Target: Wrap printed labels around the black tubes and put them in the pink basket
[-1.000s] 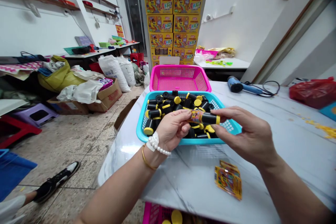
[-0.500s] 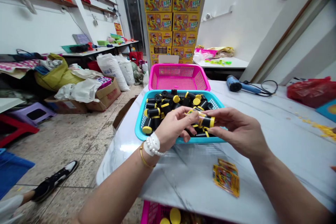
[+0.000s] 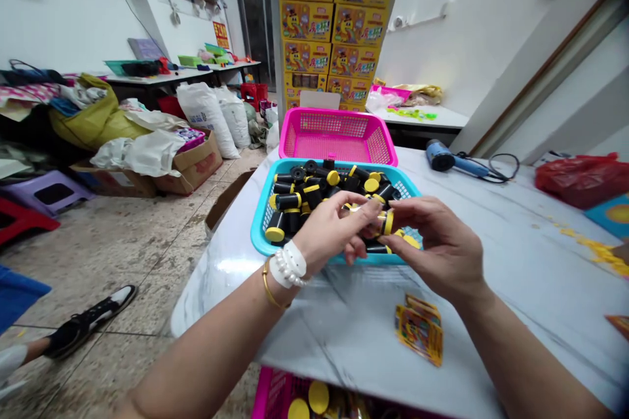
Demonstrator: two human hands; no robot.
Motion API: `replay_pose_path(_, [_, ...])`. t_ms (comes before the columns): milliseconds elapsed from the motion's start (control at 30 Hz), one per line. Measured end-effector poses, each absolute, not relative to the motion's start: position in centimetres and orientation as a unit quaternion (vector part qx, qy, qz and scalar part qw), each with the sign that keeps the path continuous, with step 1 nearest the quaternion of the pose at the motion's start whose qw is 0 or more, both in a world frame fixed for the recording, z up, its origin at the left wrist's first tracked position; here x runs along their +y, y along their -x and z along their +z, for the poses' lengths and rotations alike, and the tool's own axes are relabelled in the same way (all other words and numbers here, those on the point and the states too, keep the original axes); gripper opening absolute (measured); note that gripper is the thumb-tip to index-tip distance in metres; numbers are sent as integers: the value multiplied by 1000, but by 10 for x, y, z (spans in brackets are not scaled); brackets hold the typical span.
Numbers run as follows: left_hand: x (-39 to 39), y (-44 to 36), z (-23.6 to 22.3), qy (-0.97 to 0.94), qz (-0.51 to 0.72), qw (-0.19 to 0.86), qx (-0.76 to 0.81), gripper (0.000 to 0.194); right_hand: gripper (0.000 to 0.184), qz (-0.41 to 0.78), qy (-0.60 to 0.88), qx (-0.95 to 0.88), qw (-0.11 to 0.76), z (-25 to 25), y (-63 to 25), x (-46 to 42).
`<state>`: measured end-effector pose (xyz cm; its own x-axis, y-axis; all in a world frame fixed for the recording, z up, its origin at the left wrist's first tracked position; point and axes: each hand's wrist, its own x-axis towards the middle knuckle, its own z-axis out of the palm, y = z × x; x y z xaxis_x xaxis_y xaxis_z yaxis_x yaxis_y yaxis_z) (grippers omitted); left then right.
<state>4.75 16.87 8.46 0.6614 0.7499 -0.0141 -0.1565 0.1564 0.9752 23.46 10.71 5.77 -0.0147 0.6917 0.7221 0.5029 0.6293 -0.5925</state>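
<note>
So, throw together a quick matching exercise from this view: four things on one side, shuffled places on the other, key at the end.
Things
1. yellow-capped tube
2. printed orange packets
3. upper pink basket
4. corded blue tool

Places
A. directly beyond the turquoise basket
B. between the fingers of the left hand and right hand
C. on the table, just left of the red bag
D. on the table, nearer the person than the turquoise basket

Pairs: 1-B, 2-D, 3-A, 4-C
</note>
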Motion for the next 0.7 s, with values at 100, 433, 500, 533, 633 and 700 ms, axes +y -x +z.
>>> replay_pose_path(100, [174,-45,83,-588,313,699,260,46,41,59,416,-720,552,58,-239,108])
replay_pose_path(433, [170,-48,82,-601,310,707,206,42,36,18,398,-741,540,65,-241,104])
replay_pose_path(500, [171,-47,81,-593,289,724,202,46,38,-11,382,-758,529,65,-242,105])
replay_pose_path(533, [172,-47,80,-591,284,726,204,46,39,-28,377,-764,523,65,-242,106])
replay_pose_path(633, [172,-49,77,-606,303,703,216,40,33,-30,390,-752,530,62,-240,107])
replay_pose_path(700, [170,-51,75,-616,325,683,220,33,27,36,418,-713,562,59,-238,107])
